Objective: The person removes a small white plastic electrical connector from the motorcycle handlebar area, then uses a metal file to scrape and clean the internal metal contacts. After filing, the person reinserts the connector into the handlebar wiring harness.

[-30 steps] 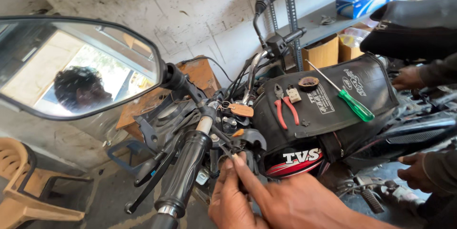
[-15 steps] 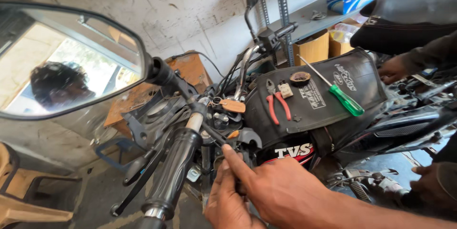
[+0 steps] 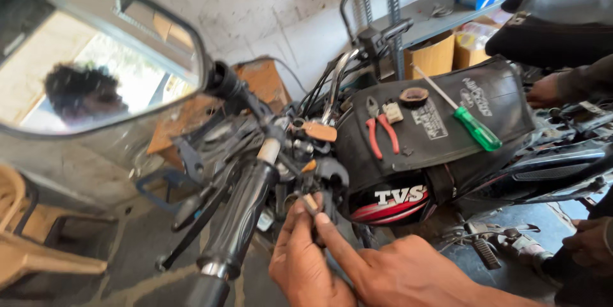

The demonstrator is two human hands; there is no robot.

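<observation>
Since the earlier frame the view had drifted left and nearer, so the mirror filled more of the left side and the two hands sat a little further right at the near edge, still at the same spot under the handlebar. The left hand pinched a small tan-tipped part between thumb and fingertips, the fingers drawn narrow around it, just below the switch housing of the motorcycle. The right hand lay just beside it on the right, its forefinger stretched out and touching the same small part, the other fingers curled loosely; whether they gripped anything could not be told. The black handlebar grip ran down toward the near edge, just left of the hands, with the lever beside it.

Further right, on the black tank cover, lay red-handled pliers, a green-handled screwdriver and a small round part, all well apart from the hands. At the far right edge another person's hand rested by the seat, and a second one showed lower down. A tan plastic chair stood at the near left, and metal shelving with boxes stood against the far wall.
</observation>
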